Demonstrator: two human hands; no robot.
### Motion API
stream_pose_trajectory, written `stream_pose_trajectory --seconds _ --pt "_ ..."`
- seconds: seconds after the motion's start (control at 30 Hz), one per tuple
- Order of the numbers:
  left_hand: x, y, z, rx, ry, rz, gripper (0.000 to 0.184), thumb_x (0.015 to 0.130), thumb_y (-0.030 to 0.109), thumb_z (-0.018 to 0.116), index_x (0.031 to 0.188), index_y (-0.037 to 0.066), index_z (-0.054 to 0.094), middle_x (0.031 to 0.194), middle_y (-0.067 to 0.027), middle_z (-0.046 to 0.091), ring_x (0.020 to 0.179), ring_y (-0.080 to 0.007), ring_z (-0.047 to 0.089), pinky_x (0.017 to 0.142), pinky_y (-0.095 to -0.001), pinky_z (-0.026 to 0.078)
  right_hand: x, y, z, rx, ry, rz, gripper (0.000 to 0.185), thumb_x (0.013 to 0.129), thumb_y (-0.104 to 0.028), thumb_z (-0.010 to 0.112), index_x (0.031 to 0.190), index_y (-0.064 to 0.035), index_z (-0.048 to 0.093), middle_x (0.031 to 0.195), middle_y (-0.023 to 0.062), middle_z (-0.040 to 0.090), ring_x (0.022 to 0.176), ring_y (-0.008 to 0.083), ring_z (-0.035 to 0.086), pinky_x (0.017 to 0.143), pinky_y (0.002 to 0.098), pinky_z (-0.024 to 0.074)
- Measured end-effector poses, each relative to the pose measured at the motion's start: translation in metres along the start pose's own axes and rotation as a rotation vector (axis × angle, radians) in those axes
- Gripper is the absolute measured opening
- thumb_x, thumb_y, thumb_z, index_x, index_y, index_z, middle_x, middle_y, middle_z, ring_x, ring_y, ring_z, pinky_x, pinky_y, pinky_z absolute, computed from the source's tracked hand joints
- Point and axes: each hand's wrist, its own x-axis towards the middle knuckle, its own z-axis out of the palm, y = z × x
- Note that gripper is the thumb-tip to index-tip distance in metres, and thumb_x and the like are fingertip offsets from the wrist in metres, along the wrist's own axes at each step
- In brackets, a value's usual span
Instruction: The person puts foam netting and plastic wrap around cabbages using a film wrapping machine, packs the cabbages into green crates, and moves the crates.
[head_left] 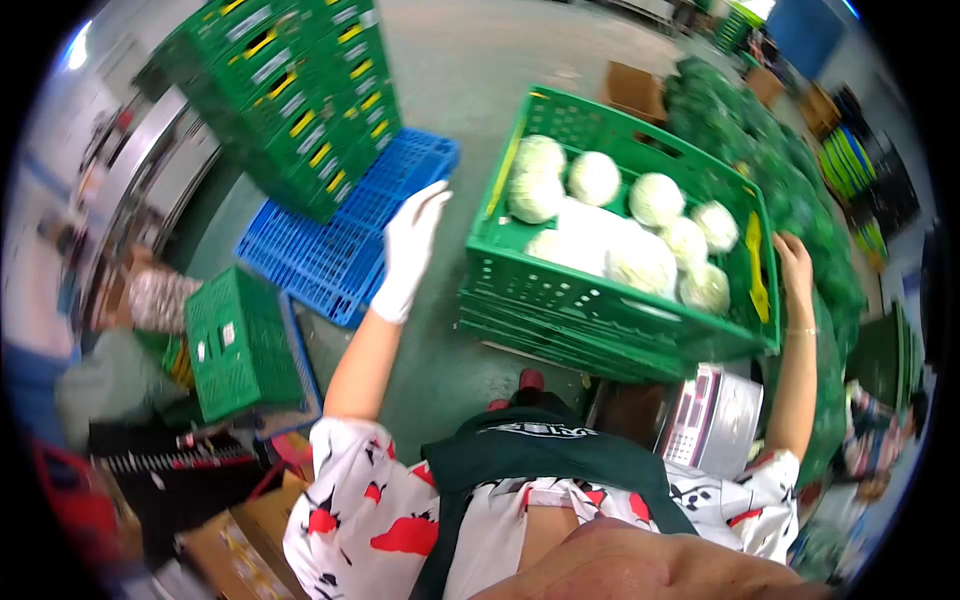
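In front of me a green plastic crate [620,300] sits on top of a stack of similar crates. Several pale, round cabbages [656,200] lie in it, the middle ones washed out by glare. My left hand [410,245], in a white glove, is held apart from the crate's left side, with its fingers stretched out and nothing in them. My right hand [793,262], bare, is at the crate's right edge, with its fingers bent against the rim; the fingertips are partly hidden. A yellow piece [756,265] shows on the crate's inner right wall.
A tall stack of green crates [290,110] stands on a blue pallet [330,250] at the left. Green net sacks [770,140] are piled along the right. A scale with a keypad [710,420] stands close to my right side. A smaller green crate [240,345] is at lower left.
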Motion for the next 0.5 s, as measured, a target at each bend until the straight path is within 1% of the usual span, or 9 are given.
stream_pose_trajectory --seconds 0.03,0.1,0.13,0.17,0.23,0.3,0.37,0.4,0.5 --pt "0.014 -0.005 0.008 0.036 -0.033 0.018 0.034 0.096 0.016 0.061 0.125 -0.001 0.062 0.116 -0.0087 0.069 0.103 -0.0146 0.064 0.09 -0.0274 0.049 0.015 0.022 0.001 -0.183 0.038 -0.012 0.049 0.088 -0.034 0.067 0.117 0.0051 0.063 0.112 0.0169 0.068 0.102 0.0254 0.063 0.089 0.0357 0.0471" --pt "0.044 -0.016 0.028 -0.007 -0.133 0.02 0.046 0.091 0.024 0.067 0.129 -0.001 0.059 0.123 -0.0119 0.066 0.108 -0.0157 0.062 0.092 -0.0299 0.049 0.035 0.058 0.0 -0.167 -0.11 -0.027 0.047 0.083 -0.033 0.069 0.103 0.0094 0.065 0.098 0.0196 0.07 0.088 0.0269 0.065 0.079 0.0376 0.0486" --pt "0.059 -0.02 0.038 0.043 -0.187 -0.021 0.051 0.09 0.027 0.068 0.132 -0.001 0.056 0.126 -0.0119 0.064 0.112 -0.016 0.06 0.095 -0.0303 0.048 0.041 0.077 0.004 -0.283 -0.1 0.07 0.041 0.083 -0.029 0.069 0.096 0.0102 0.065 0.085 0.0171 0.069 0.076 0.0257 0.064 0.07 0.037 0.0492" --pt "0.071 -0.025 0.047 0.089 -0.248 -0.066 0.056 0.09 0.031 0.069 0.135 0.0 0.054 0.128 -0.0118 0.063 0.116 -0.0164 0.058 0.097 -0.0306 0.046 0.057 0.107 0.006 -0.201 -0.24 0.01 0.038 0.082 -0.032 0.072 0.079 0.0022 0.058 0.066 0.0083 0.059 0.056 0.0183 0.053 0.053 0.0367 0.0421" --pt "0.093 -0.028 0.062 -0.042 -0.387 -0.17 0.066 0.086 0.033 0.072 0.138 -0.001 0.05 0.13 -0.0154 0.061 0.113 -0.0164 0.059 0.097 -0.0303 0.046 0.063 0.129 0.016 0.043 -0.429 0.087 0.028 0.088 -0.026 0.066 0.079 -0.0011 0.057 0.059 0.0062 0.056 0.047 0.0173 0.052 0.046 0.0328 0.0409" --pt "0.111 -0.041 0.076 -0.068 -0.433 -0.244 0.062 0.089 0.029 0.069 0.139 -0.001 0.049 0.101 -0.0115 0.07 0.081 -0.0084 0.061 0.081 -0.0255 0.05 0.061 0.129 0.026 0.079 -0.365 0.079 0.026 0.095 -0.024 0.059 0.081 -0.0026 0.055 0.054 0.0036 0.052 0.042 0.015 0.051 0.039 0.0293 0.0383" --pt "0.121 -0.033 0.082 -0.2 -0.569 -0.319 0.048 0.093 0.021 0.063 0.135 0.0 0.053 0.081 -0.0038 0.068 0.064 -0.0033 0.056 0.065 -0.0199 0.048 0.06 0.133 0.031 0.242 -0.372 0.193 0.03 0.098 -0.027 0.055 0.08 -0.0034 0.054 0.054 0.0014 0.05 0.04 0.0132 0.048 0.036 0.0282 0.0349" --pt "0.123 -0.041 0.087 -0.265 -0.509 -0.409 0.037 0.095 0.015 0.057 0.128 0.0 0.058 0.073 -0.0006 0.063 0.055 -0.0019 0.051 0.051 -0.0176 0.043 0.055 0.121 0.035 0.271 -0.307 0.262 0.032 0.099 -0.03 0.056 0.077 -0.0069 0.052 0.053 -0.001 0.046 0.038 0.0117 0.044 0.035 0.0274 0.0328" --pt "0.121 -0.051 0.095 -0.326 -0.425 -0.424 0.034 0.092 0.018 0.06 0.122 0.003 0.063 0.066 0.0012 0.059 0.052 -0.0043 0.05 0.049 -0.0192 0.042 0.06 0.138 0.039 0.548 -0.311 0.38 0.03 0.098 -0.029 0.058 0.075 -0.0087 0.053 0.054 -0.0007 0.045 0.037 0.0116 0.04 0.036 0.0273 0.03"
